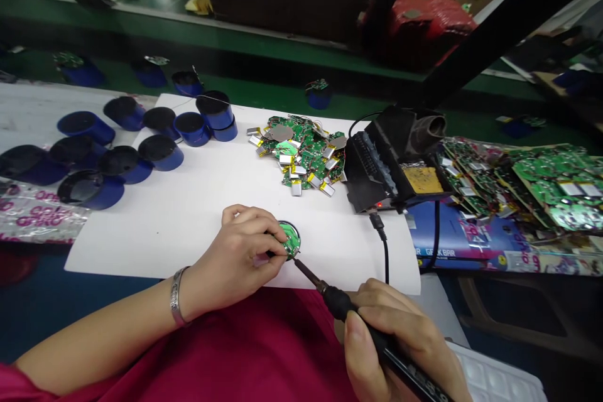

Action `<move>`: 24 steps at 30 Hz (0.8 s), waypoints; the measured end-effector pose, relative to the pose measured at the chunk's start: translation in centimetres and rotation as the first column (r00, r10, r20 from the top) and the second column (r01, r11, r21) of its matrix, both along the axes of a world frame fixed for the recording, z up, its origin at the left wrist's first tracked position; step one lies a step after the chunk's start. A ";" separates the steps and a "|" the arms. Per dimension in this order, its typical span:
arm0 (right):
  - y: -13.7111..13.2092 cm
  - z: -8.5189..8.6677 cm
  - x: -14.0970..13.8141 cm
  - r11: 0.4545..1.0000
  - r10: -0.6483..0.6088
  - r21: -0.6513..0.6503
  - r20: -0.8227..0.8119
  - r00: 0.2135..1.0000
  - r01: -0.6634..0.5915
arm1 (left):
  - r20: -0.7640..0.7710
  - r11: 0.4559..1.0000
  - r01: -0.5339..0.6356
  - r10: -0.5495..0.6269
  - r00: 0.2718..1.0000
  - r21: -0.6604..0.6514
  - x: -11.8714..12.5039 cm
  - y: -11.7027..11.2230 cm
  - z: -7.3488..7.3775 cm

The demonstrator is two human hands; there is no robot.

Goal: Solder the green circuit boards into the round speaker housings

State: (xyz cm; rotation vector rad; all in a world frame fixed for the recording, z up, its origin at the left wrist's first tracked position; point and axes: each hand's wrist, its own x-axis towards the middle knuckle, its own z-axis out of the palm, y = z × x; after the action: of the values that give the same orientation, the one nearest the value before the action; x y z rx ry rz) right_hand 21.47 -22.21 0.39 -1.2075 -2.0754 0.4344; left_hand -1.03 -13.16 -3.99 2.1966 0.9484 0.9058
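Observation:
My left hand (pixel 245 251) is closed around a small round green circuit board (pixel 289 239) seated in a dark blue cup, holding it on the white sheet (pixel 188 213). A bracelet sits on that wrist. My right hand (pixel 400 339) grips a black soldering iron (pixel 348 311) like a pen, low at the right. The iron's tip touches the lower right edge of the board.
A heap of green boards with small silver batteries (pixel 301 154) lies at the sheet's far side. Several dark blue cups (pixel 141 138) stand to the left. A black soldering station (pixel 391 160) with a cable sits to the right, beside trays of green boards (pixel 532 185).

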 end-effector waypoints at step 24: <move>0.0 1.7 -2.7 0.967 -0.095 0.251 0.221 0.971 0.037 | 0.002 1.000 0.004 -0.004 1.000 0.001 0.1 0.1 0.3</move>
State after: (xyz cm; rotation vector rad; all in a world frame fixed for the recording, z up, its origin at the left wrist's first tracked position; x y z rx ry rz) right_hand 18.78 -22.21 2.11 -1.2198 -2.1984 0.0007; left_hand -0.88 -13.04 -3.71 2.1971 0.9423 0.9066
